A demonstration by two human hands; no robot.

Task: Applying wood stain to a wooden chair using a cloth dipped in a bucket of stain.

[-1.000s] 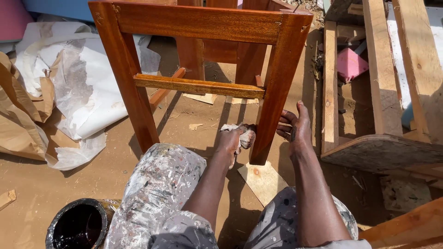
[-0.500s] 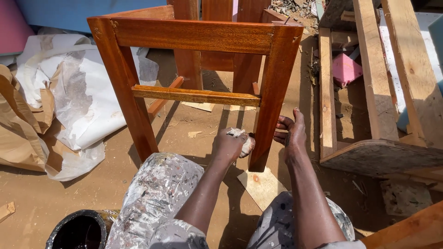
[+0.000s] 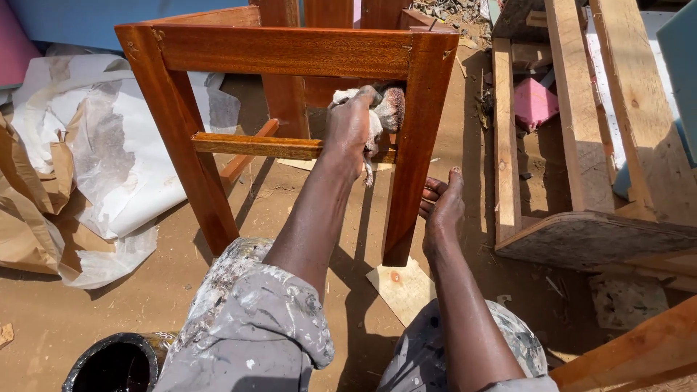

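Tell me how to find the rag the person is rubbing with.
Find the big reddish-brown wooden stool frame standing on the sandy ground. Go to its front right leg, just above the lower crossbar. There the left hand grips a crumpled whitish rag with a brown-stained tip, the only cloth touching the wood.

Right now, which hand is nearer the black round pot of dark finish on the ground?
Left. The left hand is up at the reddish-brown wooden stool, holding a white rag, on the black pot's side. The right hand sits low beside the stool's front leg, farther away.
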